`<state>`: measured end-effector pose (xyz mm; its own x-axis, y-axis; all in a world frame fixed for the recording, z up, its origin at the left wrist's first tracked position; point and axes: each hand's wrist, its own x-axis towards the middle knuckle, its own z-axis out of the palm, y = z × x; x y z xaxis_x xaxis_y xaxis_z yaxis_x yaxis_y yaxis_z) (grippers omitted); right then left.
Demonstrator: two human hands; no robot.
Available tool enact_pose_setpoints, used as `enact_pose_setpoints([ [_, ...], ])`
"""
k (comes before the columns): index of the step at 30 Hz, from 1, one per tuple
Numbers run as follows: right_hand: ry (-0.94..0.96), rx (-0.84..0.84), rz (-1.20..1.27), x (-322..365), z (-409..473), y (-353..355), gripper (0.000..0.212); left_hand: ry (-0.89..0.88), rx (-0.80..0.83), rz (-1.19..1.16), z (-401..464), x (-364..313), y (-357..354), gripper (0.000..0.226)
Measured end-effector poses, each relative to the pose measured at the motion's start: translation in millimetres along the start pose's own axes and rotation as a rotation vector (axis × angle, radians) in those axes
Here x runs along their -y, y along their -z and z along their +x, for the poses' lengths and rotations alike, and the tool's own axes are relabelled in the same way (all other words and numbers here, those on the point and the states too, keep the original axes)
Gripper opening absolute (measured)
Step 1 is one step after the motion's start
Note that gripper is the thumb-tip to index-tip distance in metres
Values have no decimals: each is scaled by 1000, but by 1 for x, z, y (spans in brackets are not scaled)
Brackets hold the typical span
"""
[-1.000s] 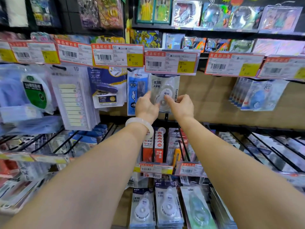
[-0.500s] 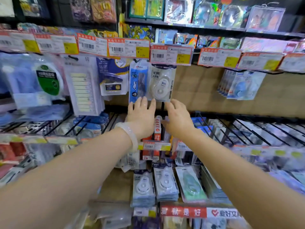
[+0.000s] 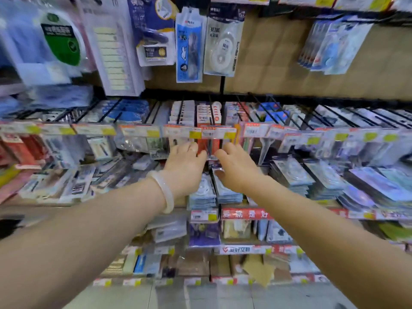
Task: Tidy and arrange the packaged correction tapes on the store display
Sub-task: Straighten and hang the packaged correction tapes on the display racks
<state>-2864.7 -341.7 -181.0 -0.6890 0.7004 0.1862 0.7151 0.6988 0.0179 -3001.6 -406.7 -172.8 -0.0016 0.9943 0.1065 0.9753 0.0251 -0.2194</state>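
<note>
While the white correction tape pack [image 3: 223, 41] is hanging square on its upper hook beside the blue rabbit-print pack [image 3: 189, 44], more packaged correction tapes are lying in flat stacks [image 3: 204, 192] on the shelf below, partly hidden under the wrists. Between those two levels, the red-and-orange carded packs [image 3: 208, 130] are hanging in a row on a peg behind the price tags [image 3: 219, 132], and both hands are closing in on the front card. The likeliest slip, as I judge it, is a card being pulled off the peg or knocked askew — the peg is packed tight, and a tug from both sides could drag several packs forward or flip the price tag. Motion blur is also softening the whole shelf, so exact contact is hard to read. The left hand [image 3: 186, 163], a pale bangle [image 3: 163, 190] sitting on its wrist, is reaching palm-down with fingers loosely together, their tips touching or nearly touching the red card's left edge; the right hand [image 3: 236, 168] is mirroring it, fingers slightly spread and gently bent, near the card's right edge. Neither is visibly gripping anything — whether the fingertips are pinching the card I cannot tell.
</note>
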Motion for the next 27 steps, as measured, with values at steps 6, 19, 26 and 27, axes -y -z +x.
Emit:
enact_pose_setpoints([
  [6,-162,239,48,-14,-14,-45,43,39,178,-2,7,-7,-50,55],
  [19,-335,420,232,-61,16,-120,51,43,523,-274,38,-19,-125,45],
  [26,-422,330,338,-77,48,-145,63,386,459,-596,68,-26,-154,55],
  [27,-451,314,365,-79,51,-148,65,430,442,-611,73,-26,-155,54],
])
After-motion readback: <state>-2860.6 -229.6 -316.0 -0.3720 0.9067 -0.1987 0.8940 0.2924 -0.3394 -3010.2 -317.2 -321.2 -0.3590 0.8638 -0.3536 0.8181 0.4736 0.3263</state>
